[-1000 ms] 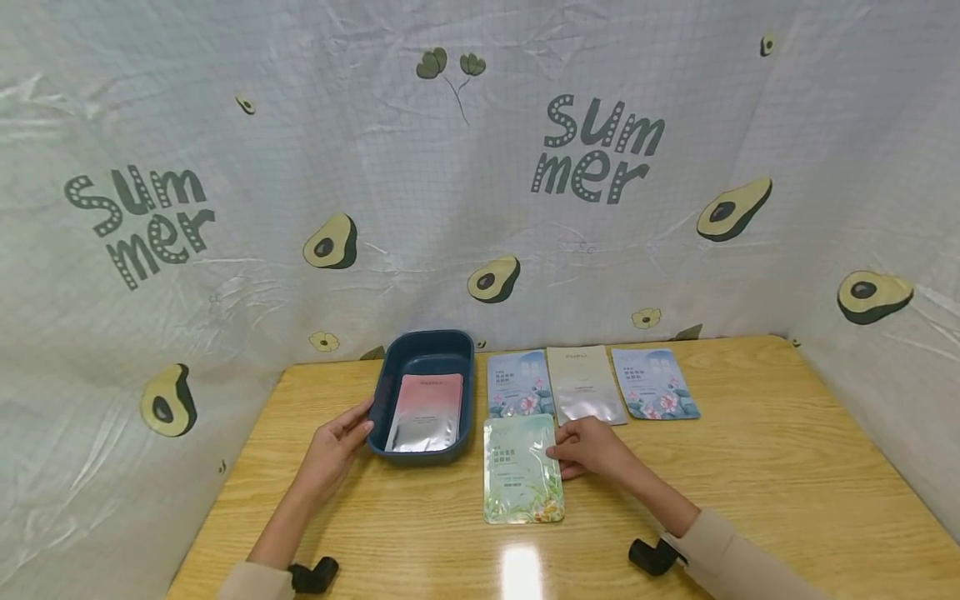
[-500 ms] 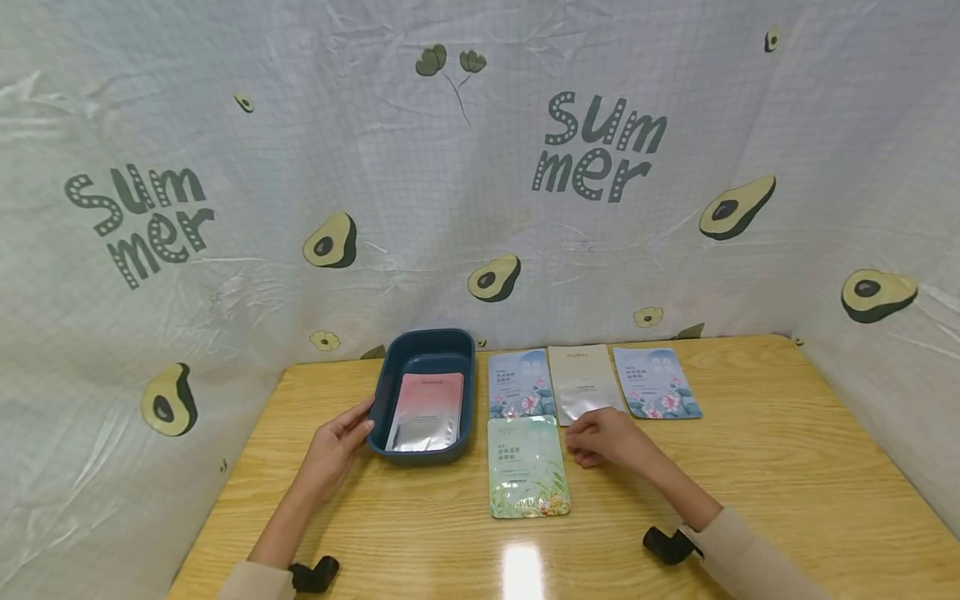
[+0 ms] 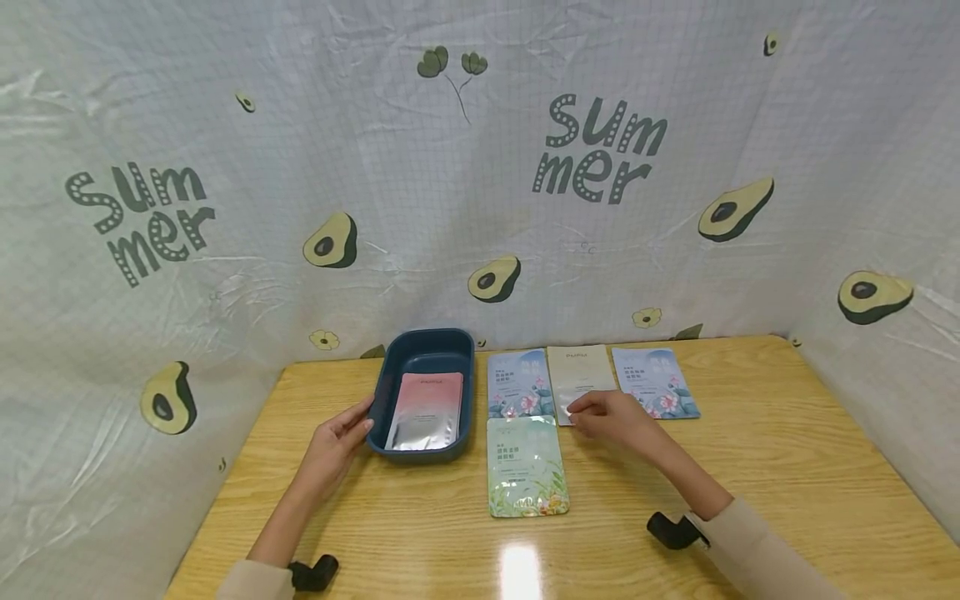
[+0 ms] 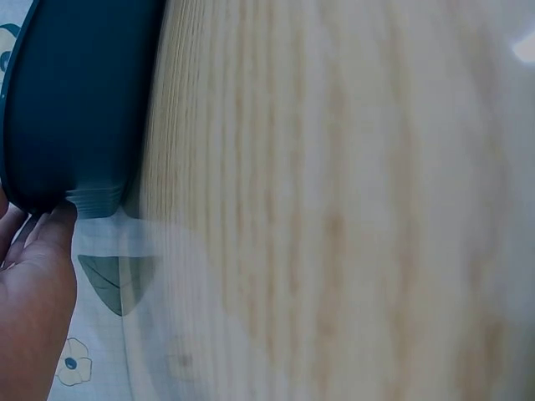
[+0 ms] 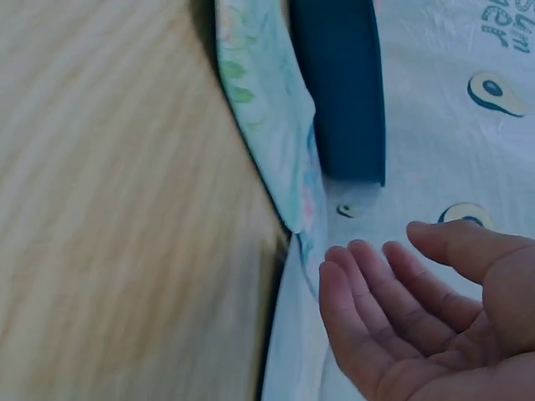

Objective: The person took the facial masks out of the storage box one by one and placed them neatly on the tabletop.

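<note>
At the left side of the dark blue plastic box (image 3: 381, 392), my left hand (image 3: 333, 446) holds its wall between thumb and fingers; the left wrist view shows the fingertips against the box's outside. A pink-and-silver face mask packet (image 3: 426, 412) lies inside the box. My right hand (image 3: 618, 421), holding nothing, hovers with loosely bent fingers over the lower part of a cream-and-silver packet (image 3: 577, 367). Just left of that hand a green floral mask packet (image 3: 527, 467) lies flat, its top edge against a blue lotus packet (image 3: 517, 383).
A second blue lotus packet (image 3: 648, 375) lies right of the cream one, partly behind my right hand. All of this is on a wooden table (image 3: 750, 467). A white cloth with avocado prints (image 3: 480, 167) hangs behind and at the sides.
My right hand has let go of the green packet's right edge and moved up and right to the cream packet. The green packet shifted slightly right, then stayed. My left hand has not moved.
</note>
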A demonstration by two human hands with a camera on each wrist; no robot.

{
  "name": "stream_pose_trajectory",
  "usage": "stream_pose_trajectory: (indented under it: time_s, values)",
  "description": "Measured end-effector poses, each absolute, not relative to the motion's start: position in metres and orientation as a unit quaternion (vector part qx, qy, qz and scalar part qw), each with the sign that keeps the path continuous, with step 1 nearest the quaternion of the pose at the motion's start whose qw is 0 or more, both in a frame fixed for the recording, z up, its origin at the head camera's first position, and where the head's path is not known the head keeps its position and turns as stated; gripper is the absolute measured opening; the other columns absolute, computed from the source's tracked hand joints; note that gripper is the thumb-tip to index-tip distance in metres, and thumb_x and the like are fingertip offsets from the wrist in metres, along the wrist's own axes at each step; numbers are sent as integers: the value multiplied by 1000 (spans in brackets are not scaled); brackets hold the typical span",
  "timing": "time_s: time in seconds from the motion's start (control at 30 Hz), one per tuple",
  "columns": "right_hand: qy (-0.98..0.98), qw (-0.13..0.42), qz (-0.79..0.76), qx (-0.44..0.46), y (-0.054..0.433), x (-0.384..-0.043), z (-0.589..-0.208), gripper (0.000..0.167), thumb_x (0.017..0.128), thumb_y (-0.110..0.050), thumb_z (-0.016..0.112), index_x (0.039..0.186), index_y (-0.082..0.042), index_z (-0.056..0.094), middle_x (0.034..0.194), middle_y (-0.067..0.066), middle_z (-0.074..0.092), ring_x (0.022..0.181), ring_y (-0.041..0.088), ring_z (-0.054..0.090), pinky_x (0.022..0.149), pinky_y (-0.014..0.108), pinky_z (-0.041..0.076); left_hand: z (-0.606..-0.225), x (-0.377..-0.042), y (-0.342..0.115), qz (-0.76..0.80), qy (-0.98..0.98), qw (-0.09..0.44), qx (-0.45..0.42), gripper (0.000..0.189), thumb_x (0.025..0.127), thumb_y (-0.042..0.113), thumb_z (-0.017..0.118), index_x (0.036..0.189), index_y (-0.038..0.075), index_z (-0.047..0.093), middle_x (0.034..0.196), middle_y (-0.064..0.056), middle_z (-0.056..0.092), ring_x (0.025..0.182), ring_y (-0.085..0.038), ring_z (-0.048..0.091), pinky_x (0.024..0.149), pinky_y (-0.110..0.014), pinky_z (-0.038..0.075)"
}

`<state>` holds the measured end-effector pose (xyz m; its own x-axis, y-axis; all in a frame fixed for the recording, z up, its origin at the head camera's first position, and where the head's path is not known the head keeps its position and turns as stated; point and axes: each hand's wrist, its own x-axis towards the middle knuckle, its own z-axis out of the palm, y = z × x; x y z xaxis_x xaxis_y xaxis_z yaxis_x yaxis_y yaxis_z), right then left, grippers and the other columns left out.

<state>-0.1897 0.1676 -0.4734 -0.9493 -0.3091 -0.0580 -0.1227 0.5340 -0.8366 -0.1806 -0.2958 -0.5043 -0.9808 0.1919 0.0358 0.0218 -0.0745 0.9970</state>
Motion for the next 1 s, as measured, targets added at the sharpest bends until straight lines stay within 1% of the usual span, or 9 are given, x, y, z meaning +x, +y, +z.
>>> stream_pose_trajectory:
  time_s: [0.1,0.17,0.27,0.3,0.4,0.53,0.6,0.77,1.0]
  values:
    - [867,87,-466,-155,162,-195,-468,25,101,-18,65,118,0,72,111,14,74,101,29,71,79,36,61,-505,-180,-296,730,677,60,76,58,106,7,53,155,-10,28,161,-28,27,134,-6,50,103,-19,47]
    - [868,74,-459,-175,157,-199,-466,26,102,-19,64,120,-2,72,115,12,73,107,30,69,83,38,60,-505,-180,-296,730,676,62,75,58,106,7,53,155,-10,28,161,-27,26,134,-6,50,103,-19,47]
    - [867,55,-452,-203,147,-208,-462,26,103,-20,63,122,-5,72,118,7,73,112,29,67,89,42,58,-505,-180,-296,731,675,61,75,58,106,7,53,155,-10,28,161,-28,26,133,-6,50,103,-19,47]
    - [864,51,-453,-211,144,-211,-461,26,103,-20,63,122,-5,72,119,7,73,112,28,67,91,43,58,-505,-180,-296,731,675,61,75,58,106,7,53,155,-10,28,161,-28,27,133,-5,50,103,-19,47]
    - [849,54,-473,-228,130,-223,-456,28,103,-19,62,125,-4,70,120,8,72,113,29,67,94,44,57,-506,-181,-296,732,675,59,76,57,106,6,53,155,-10,29,160,-28,27,133,-5,50,103,-18,47]
    - [830,57,-498,-243,109,-240,-450,27,102,-17,63,124,-3,71,120,10,72,111,32,68,91,40,59,-506,-182,-297,731,676,58,78,57,106,7,53,155,-10,29,160,-28,28,131,-4,51,103,-18,47]
    - [826,55,-504,-246,96,-248,-447,26,102,-17,64,123,-4,72,119,9,72,111,30,68,90,38,59,-506,-183,-298,729,677,59,80,57,106,7,53,155,-10,29,160,-28,28,131,-3,51,103,-18,47]
    - [836,43,-478,-266,63,-266,-435,26,103,-20,64,123,-8,73,119,5,73,109,20,69,91,34,58,-505,-183,-299,727,680,60,80,57,106,7,53,155,-10,29,161,-27,28,131,-3,51,102,-19,47]
    - [843,39,-436,-314,24,-296,-426,29,103,-23,63,125,-7,73,121,4,73,111,19,68,94,31,56,-505,-182,-300,727,680,61,72,57,106,6,54,155,-10,30,162,-25,28,133,-4,50,102,-19,47]
